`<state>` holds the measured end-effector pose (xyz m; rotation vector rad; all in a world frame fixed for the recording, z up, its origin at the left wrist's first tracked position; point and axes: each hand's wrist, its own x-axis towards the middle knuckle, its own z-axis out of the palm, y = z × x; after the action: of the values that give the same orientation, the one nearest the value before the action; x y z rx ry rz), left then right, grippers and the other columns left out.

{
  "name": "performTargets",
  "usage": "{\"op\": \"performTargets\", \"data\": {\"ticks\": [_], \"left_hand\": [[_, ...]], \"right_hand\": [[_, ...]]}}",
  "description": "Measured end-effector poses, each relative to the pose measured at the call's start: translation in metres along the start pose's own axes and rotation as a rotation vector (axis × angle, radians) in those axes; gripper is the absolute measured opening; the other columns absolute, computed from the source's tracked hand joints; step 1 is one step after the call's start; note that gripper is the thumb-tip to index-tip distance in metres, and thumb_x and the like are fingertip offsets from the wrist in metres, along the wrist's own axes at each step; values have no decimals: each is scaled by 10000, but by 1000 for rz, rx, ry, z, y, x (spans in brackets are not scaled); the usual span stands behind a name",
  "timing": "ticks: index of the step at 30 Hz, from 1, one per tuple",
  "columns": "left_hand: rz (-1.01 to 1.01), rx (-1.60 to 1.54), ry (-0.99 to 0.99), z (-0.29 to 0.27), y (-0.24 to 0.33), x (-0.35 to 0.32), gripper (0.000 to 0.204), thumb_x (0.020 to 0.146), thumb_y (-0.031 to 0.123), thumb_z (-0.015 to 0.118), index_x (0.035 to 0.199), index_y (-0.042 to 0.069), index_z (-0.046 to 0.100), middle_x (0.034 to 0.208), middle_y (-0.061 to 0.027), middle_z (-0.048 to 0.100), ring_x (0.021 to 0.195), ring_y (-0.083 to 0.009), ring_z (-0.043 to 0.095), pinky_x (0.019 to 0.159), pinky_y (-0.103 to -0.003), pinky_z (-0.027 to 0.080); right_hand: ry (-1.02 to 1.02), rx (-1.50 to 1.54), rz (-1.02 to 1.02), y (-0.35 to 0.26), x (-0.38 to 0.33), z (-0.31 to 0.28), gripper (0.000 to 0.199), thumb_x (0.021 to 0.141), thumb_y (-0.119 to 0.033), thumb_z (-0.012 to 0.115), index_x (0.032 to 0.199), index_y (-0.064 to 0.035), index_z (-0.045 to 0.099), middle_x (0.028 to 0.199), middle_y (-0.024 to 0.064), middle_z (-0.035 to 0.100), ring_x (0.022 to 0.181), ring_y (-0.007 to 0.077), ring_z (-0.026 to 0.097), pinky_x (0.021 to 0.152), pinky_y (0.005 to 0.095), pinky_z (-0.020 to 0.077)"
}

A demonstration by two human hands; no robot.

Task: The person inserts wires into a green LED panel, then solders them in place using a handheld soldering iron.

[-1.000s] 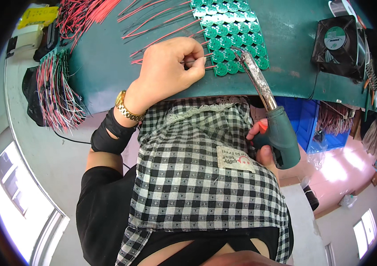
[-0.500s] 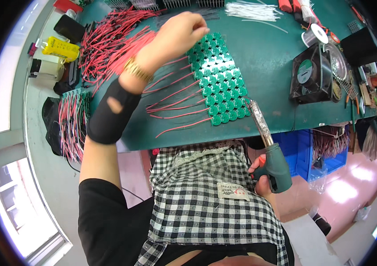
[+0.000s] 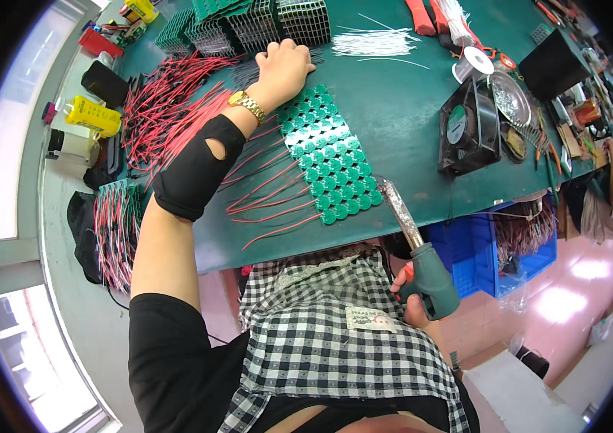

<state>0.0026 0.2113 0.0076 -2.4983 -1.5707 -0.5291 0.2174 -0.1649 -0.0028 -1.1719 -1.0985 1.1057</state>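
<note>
The left hand (image 3: 286, 66) is now moved from the near rows of the green cell panel (image 3: 328, 162) to its far end on the desk (image 3: 400, 123); its fingers look curled together, though what is under them cannot be told. The soldering iron (image 3: 416, 252) is kept clamped in the right hand (image 3: 411, 292), off the panel, so soldering seems paused.

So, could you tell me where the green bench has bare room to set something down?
Bare mat lies between the green cell pack and the black fan, below the white wires. It is crowded left, under red wires, and right.
</note>
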Motion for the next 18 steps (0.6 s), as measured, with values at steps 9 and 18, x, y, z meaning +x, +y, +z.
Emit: {"op": "performTargets", "data": {"ticks": [9, 18], "left_hand": [[-33, 56, -12, 8, 1, -1, 179, 807, 292, 629, 891, 137, 662, 976, -68, 539, 988, -292, 466, 834, -484, 344], [5, 103, 69, 2, 4, -2, 163, 803, 273, 635, 905, 146, 651, 992, -59, 531, 1002, -287, 449, 861, -521, 321]], "right_hand": [[-111, -8, 52, 13, -10, -9, 643, 794, -477, 611, 1222, -29, 437, 869, 93, 527, 712, 147, 533, 569, 260, 429], [-27, -41, -2, 6, -7, -5, 270, 778, -247, 575, 880, 3, 589, 767, 72, 590, 633, 148, 594, 576, 259, 475]]}}
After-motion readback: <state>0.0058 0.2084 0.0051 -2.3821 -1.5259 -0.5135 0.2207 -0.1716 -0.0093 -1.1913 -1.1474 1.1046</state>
